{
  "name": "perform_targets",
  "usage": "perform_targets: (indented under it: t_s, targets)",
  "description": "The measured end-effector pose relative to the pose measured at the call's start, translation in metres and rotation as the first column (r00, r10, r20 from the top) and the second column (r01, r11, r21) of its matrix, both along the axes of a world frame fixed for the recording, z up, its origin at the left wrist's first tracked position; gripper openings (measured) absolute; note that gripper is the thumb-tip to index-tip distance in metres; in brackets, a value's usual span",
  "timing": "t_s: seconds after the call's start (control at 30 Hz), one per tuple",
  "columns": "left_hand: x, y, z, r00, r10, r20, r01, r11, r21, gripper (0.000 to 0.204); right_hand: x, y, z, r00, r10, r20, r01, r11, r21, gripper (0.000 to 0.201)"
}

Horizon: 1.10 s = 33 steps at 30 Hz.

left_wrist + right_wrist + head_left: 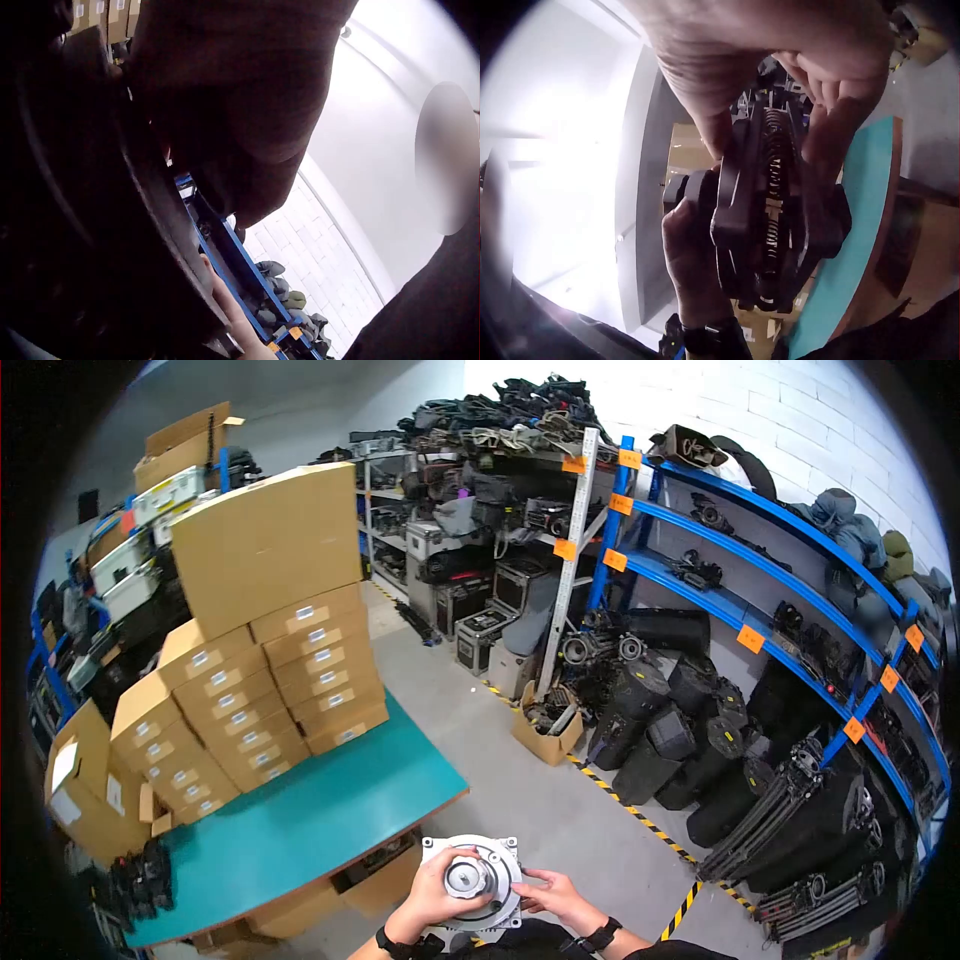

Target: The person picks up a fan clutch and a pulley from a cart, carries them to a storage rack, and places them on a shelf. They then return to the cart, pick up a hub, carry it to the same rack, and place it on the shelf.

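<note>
1. Left hand [428, 895] curls its fingers round the central hub of the metal motor assembly [474, 880], gripping it from the left side, a dark band on the wrist.
2. Right hand [553, 897] pinches the right rim of the same assembly; the right wrist view shows its thumb and fingers [832, 142] clamped on the edge, over a coil spring [774, 180] set between the dark plates.
3. The assembly is held in the air close to the person's body, just off the near corner of the teal table [320, 820], not resting on it.
4. By the look of it, the work is in an early or middle stage: the part is lifted and held with both hands, but the hub, plates and spring all sit together, and no loose pieces or tools show near the table.
5. What remains seems to be the handling itself, turning or pulling at the hub; whether it has loosened cannot be told.
6. On the table's far side stand stacked cardboard boxes [260, 690]; beyond it to the right run blue shelves [700, 575] with dark equipment bags.
</note>
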<state>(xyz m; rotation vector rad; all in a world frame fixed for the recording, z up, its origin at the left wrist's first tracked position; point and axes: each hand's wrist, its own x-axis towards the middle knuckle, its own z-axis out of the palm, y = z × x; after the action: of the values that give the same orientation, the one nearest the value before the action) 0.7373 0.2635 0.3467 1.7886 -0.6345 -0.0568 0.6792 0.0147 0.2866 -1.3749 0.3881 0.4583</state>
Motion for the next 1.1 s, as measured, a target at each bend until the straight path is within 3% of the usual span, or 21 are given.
perform_targets:
  t_s: [0.2,0.23,0.27,0.53,0.67,0.87,1.1]
  targets:
    - [0.109,-0.043,-0.012,0.996,-0.055,-0.075,0.057,0.998,0.025,0.064,0.089,-0.034,0.006,0.993,-0.099,-0.058,0.103,0.992,0.068,0.091]
    - [0.128,-0.054,-0.018,0.999,-0.042,0.005,0.041,0.999,0.027,0.064,0.105,-0.042,0.007,0.993,-0.108,-0.053,0.112,0.990,0.088,0.092]
    - [0.146,-0.065,-0.022,0.999,-0.045,-0.021,0.046,0.999,0.026,0.064,0.121,-0.050,0.009,0.993,-0.108,-0.050,0.109,0.994,0.024,0.082]
    - [0.325,-0.172,-0.044,0.991,-0.056,-0.122,0.056,0.998,0.000,0.066,0.294,-0.161,-0.019,0.997,-0.075,-0.010,0.073,0.993,-0.090,0.080]
    - [0.410,-0.220,-0.028,0.996,-0.087,-0.007,0.087,0.996,-0.024,0.064,0.380,-0.207,-0.001,0.995,-0.097,0.037,0.099,0.994,-0.053,0.080]
    - [0.516,-0.252,-0.030,0.996,-0.056,-0.064,0.049,0.993,-0.104,0.064,0.491,-0.243,0.005,0.995,-0.092,0.028,0.095,0.988,-0.123,0.079]
    - [0.641,-0.246,-0.048,0.987,0.055,-0.150,-0.051,0.998,0.030,0.067,0.642,-0.249,-0.024,1.000,-0.008,-0.016,0.008,1.000,0.016,0.078]
